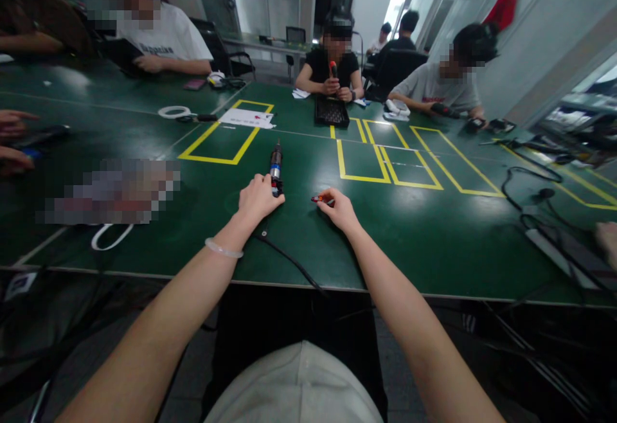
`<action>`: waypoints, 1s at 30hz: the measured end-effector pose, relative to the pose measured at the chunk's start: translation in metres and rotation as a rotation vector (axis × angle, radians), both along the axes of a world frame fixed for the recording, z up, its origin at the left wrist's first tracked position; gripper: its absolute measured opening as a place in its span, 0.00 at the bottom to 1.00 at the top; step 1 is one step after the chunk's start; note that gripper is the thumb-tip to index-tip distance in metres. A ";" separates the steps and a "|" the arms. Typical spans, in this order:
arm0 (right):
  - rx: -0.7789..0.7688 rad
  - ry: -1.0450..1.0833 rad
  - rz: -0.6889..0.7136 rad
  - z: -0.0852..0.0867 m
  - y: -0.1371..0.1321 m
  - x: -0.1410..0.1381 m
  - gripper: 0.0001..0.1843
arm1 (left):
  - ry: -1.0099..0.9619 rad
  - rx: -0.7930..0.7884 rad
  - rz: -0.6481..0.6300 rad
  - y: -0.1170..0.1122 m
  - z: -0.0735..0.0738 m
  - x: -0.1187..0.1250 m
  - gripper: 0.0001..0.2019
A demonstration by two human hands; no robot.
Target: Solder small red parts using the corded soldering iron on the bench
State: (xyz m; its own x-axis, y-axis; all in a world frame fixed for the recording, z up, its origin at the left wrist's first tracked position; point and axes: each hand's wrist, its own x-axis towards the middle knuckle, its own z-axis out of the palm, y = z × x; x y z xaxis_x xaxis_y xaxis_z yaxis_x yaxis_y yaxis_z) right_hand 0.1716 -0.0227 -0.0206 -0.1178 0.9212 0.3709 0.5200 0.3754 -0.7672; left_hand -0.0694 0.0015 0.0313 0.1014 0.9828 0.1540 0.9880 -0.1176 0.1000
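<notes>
My left hand [260, 198] is closed around the rear part of an electric screwdriver [275, 161] with a dark body, a blue band and a thin bit pointing away from me. The tool lies on the green table. A black cord [289, 257] runs from under that hand over the near table edge. To the right, my right hand [340, 207] pinches a small red and orange piece [317, 198] just above the tabletop. Its far end sticks out to the left, and the fingers hide the rest, so its kind cannot be made out.
Yellow tape rectangles [366, 180] mark the green table [299, 236]. A paper sheet [245, 118], a white ring-shaped tool [176, 112] and a black tray [332, 114] lie farther back. Cables [523, 201] sprawl at right. Several people sit around; one holds an orange-tipped tool [333, 68].
</notes>
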 end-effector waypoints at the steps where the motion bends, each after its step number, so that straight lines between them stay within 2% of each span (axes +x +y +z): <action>1: -0.001 0.002 0.000 0.000 0.000 0.000 0.08 | 0.004 0.004 -0.040 -0.004 -0.001 0.008 0.28; 5: -0.008 0.011 -0.009 0.000 0.000 -0.001 0.08 | 0.011 0.003 -0.178 -0.020 -0.001 0.033 0.27; 10: -0.012 0.004 0.004 0.001 -0.001 -0.002 0.07 | 0.012 0.009 -0.273 -0.031 -0.002 0.046 0.27; 24: -0.036 -0.078 -0.012 0.000 -0.001 -0.009 0.05 | -0.014 -0.023 -0.261 -0.035 0.000 0.051 0.26; 30: 0.031 -0.190 -0.034 -0.001 -0.001 -0.014 0.05 | -0.012 -0.031 -0.256 -0.035 -0.001 0.052 0.26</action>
State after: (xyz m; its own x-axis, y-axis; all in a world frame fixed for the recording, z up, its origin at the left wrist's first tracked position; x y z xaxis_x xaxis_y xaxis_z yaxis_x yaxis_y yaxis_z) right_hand 0.1571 -0.0236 -0.0216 -0.1576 0.9144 0.3728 0.6668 0.3770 -0.6428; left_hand -0.0176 -0.0333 0.0304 0.3456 0.9298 0.1268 0.9254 -0.3601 0.1185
